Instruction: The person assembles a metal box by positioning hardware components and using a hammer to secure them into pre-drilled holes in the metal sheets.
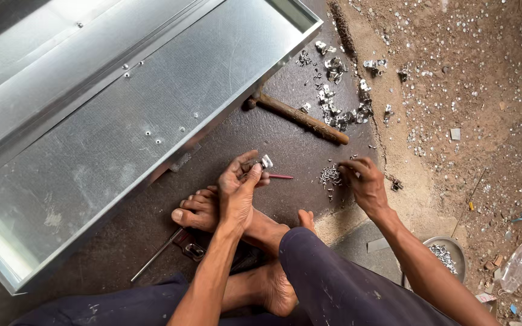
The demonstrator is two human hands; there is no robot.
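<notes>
A small silvery metal clip (265, 161) is sitting pinched in the left hand (237, 190), poking out past the fingertips toward the hammer (300, 118). A thin red-tipped tool (280, 177) is lying just below the clip, its long axis running sideways, tip pointing away from the left hand's grip. The right hand (365, 184) is resting fingers-down, closing on a little heap of screws (330, 175) on the dark floor mat (285, 145). The sheet-metal tray (122, 121) is lying left of the hammer.
</notes>
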